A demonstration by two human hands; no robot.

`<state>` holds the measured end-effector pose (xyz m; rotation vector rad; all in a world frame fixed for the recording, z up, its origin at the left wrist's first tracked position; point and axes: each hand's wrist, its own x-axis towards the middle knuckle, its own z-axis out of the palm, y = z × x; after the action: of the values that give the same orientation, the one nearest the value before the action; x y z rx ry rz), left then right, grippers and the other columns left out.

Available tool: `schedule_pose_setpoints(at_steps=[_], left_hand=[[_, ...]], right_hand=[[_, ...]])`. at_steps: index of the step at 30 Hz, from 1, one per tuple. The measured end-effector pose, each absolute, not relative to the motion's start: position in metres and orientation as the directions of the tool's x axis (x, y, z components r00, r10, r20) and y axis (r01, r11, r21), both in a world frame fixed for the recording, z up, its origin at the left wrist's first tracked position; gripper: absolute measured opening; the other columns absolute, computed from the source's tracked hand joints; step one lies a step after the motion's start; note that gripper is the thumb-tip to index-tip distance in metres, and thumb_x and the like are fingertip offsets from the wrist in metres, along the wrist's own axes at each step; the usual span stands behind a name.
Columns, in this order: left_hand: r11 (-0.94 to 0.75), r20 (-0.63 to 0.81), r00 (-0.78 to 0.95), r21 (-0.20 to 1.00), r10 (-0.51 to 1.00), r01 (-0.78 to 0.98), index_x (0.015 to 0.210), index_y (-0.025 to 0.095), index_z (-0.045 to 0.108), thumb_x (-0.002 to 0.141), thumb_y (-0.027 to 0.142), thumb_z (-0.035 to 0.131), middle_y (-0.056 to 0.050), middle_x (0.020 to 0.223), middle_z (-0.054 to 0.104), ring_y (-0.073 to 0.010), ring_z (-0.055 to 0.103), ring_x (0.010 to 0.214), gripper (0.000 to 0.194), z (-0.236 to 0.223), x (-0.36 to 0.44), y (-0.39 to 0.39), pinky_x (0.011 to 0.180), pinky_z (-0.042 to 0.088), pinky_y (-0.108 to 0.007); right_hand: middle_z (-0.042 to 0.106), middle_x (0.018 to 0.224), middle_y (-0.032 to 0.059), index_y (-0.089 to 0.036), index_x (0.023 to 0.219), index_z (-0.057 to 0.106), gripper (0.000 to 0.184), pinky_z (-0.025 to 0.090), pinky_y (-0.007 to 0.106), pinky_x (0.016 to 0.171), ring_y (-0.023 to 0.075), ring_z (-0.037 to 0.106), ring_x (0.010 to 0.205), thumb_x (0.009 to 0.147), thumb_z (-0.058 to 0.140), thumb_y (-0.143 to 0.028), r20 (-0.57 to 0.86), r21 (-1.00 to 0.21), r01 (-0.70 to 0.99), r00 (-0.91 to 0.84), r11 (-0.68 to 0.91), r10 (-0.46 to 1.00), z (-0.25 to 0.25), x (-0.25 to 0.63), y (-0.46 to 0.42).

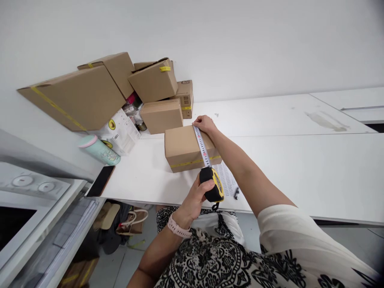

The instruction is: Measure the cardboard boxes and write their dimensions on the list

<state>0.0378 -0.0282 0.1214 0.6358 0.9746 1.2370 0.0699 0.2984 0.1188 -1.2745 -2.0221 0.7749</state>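
A closed cardboard box (183, 145) with a yellow tape strip round its side stands on the white table. My left hand (196, 200) grips a black and yellow tape measure (213, 185) just in front of the box's near edge. Its white blade (203, 147) is drawn out across the top of the box. At the far edge, my right hand (205, 123) pinches the blade's end against the box. Partly covered by the box and tape measure, a printed sheet (226, 178) lies on the table, with a small black-and-white object (237, 193) by it.
Several cardboard boxes (162, 116) are stacked at the back left. Before them stand a white carton with avocado pictures (121, 134) and a mint bottle (99, 150). A dark phone (101, 181) lies at the left edge of the table (288, 168). The wall runs behind.
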Motion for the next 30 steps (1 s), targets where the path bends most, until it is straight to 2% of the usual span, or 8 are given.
schedule_pose_setpoints(at_steps=[3,6,11,15,19,22,25,30], left_hand=[[0.238,-0.259,0.024,0.84,0.966,-0.487,0.128,0.019,0.065,0.076,0.048,0.08,-0.011,0.115,0.07,-0.0285,0.065,0.105,0.062,0.124,0.037,-0.028,0.082,0.055,-0.037],[0.202,-0.209,0.038,0.861,0.977,-0.468,0.126,0.019,0.067,0.076,0.047,0.079,-0.011,0.116,0.07,-0.0303,0.065,0.109,0.059,0.129,0.027,-0.039,0.085,0.055,-0.038],[0.048,-0.08,-0.06,0.907,0.995,-0.417,0.143,0.032,0.055,0.063,0.039,0.089,-0.008,0.128,0.066,-0.0297,0.067,0.103,0.087,0.115,-0.016,-0.072,0.079,0.057,-0.038],[-0.065,-0.02,-0.257,0.947,0.966,-0.316,0.144,0.037,0.051,0.057,0.034,0.093,-0.006,0.129,0.063,-0.0284,0.065,0.106,0.096,0.086,-0.061,-0.071,0.081,0.057,-0.037],[-0.091,-0.015,-0.323,0.946,0.946,-0.311,0.135,0.03,0.057,0.054,0.039,0.093,-0.007,0.121,0.065,-0.0267,0.065,0.101,0.089,0.068,-0.091,-0.043,0.08,0.058,-0.037],[-0.103,0.021,-0.243,0.939,0.97,-0.328,0.133,0.028,0.06,0.057,0.042,0.091,-0.008,0.128,0.065,-0.0267,0.065,0.103,0.083,0.077,-0.103,-0.026,0.08,0.058,-0.037],[-0.133,0.102,-0.113,0.941,0.988,-0.311,0.133,0.028,0.062,0.061,0.043,0.089,-0.01,0.139,0.062,-0.0305,0.065,0.111,0.078,0.101,-0.103,-0.017,0.083,0.059,-0.039],[-0.241,0.225,-0.094,0.94,0.97,-0.241,0.132,0.027,0.065,0.052,0.045,0.093,-0.009,0.135,0.065,-0.0385,0.06,0.124,0.087,0.13,-0.098,-0.015,0.095,0.057,-0.045]], right_hand=[[0.077,0.092,0.0042,-0.021,0.085,0.074,0.018,0.05,0.038,0.095,0.0226,0.068,0.093,0.083,0.069,-0.038,0.188,-0.765,0.535,-0.35,0.36,0.918,0.123,0.067,0.299],[0.077,0.103,0.0071,-0.019,0.099,0.073,0.029,0.051,0.037,0.097,0.0219,0.068,0.098,0.092,0.062,-0.045,0.199,-0.876,0.354,-0.352,0.327,0.915,0.136,0.075,0.299],[0.073,0.124,0.0109,-0.02,0.119,0.069,0.042,0.051,0.04,0.104,0.0212,0.067,0.112,0.098,0.048,-0.051,0.286,-0.955,0.055,-0.107,0.292,0.952,0.139,0.141,0.278],[0.076,0.117,0.0123,-0.018,0.108,0.073,0.03,0.05,0.048,0.107,0.0244,0.069,0.111,0.087,0.056,-0.031,0.099,-0.994,0.058,0.028,0.097,0.995,0.093,0.198,0.233],[0.072,0.132,0.0113,-0.019,0.11,0.076,0.048,0.041,0.054,0.116,0.0288,0.061,0.131,0.067,0.056,-0.01,-0.081,-0.987,0.148,-0.094,-0.067,0.992,0.049,0.216,0.186],[0.067,0.142,0.0071,-0.023,0.117,0.076,0.054,0.032,0.054,0.123,0.0284,0.05,0.144,0.069,0.055,-0.009,-0.089,-0.976,0.215,-0.314,-0.021,0.945,0.052,0.212,0.164],[0.056,0.154,0.0031,-0.029,0.121,0.074,0.042,0.035,0.056,0.121,0.0286,0.046,0.147,0.081,0.062,-0.022,-0.007,-0.971,0.215,-0.459,0.103,0.888,0.079,0.203,0.152],[0.057,0.152,0.0078,-0.029,0.127,0.07,0.039,0.048,0.053,0.11,0.0282,0.056,0.136,0.088,0.065,-0.035,0.202,-0.924,0.227,-0.394,0.308,0.897,0.112,0.186,0.146]])
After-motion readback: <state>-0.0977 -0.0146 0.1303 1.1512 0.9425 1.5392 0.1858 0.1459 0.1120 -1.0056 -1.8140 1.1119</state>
